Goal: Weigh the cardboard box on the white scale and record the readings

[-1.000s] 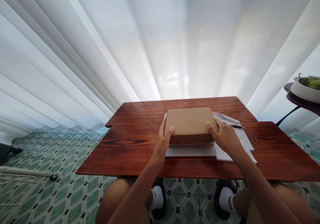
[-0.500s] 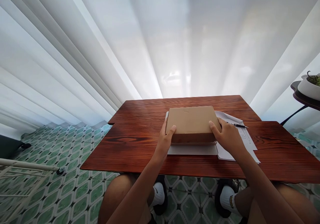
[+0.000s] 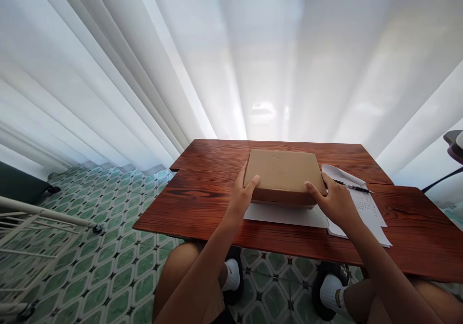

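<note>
A flat brown cardboard box point(image 3: 284, 173) is in the middle of a dark red wooden table point(image 3: 202, 208). My left hand point(image 3: 243, 196) grips its near left corner, thumb on top. At the near right corner, my right hand point(image 3: 334, 199) holds it the same way. The near edge of the box is raised a little off the white sheet point(image 3: 285, 215) beneath it. To the right of the box lies a printed paper point(image 3: 365, 206) with a black pen point(image 3: 352, 186) on it.
White curtains point(image 3: 231, 59) hang close behind the table. The floor has green patterned tiles point(image 3: 108, 247). A white metal rack point(image 3: 32, 222) stands at the left. A dark side table point(image 3: 452, 153) shows at the right edge. My knees and shoes are under the table.
The view has shifted to the left, so the table sits further right in frame. The near edge of the box has lifted slightly off the white sheet. Both hands keep their grip.
</note>
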A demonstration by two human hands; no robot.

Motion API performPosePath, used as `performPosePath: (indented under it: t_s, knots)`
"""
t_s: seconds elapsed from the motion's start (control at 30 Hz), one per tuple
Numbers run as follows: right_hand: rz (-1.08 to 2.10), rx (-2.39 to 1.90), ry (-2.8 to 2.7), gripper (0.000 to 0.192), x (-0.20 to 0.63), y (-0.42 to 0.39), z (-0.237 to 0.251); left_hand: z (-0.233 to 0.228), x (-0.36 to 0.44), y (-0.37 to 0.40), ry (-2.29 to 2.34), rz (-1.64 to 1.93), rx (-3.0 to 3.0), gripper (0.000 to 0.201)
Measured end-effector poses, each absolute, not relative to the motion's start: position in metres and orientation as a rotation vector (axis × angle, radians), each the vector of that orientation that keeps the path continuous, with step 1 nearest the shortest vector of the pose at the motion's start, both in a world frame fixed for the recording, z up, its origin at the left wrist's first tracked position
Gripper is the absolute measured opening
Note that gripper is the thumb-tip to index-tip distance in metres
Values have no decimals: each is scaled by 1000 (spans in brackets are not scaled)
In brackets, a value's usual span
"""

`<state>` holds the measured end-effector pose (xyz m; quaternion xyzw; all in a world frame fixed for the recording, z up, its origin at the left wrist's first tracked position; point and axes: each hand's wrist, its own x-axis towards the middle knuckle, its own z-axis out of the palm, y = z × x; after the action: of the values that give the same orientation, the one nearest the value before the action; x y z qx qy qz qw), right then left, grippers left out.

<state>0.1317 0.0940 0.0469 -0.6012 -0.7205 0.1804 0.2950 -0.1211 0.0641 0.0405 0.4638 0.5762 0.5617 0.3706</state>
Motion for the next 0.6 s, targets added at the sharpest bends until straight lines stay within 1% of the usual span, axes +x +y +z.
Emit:
performPosePath:
  t_s: [0.13, 0.27, 0.47, 0.6]
  knots:
    - [514, -1565, -1970, 72, 117, 100, 55, 50, -136, 64, 1506, 1468, 1182, 61]
    - [527, -1523, -2032, 78, 94, 108, 66, 58, -159, 67, 1530, 1522, 1175, 61]
    - [608, -1423, -2054, 81, 52, 118, 76, 70, -199, 66, 1581, 1604, 1179, 56]
    - [662, -1375, -2076, 78, 24, 122, 78, 77, -225, 57, 1652, 1610, 1152, 54]
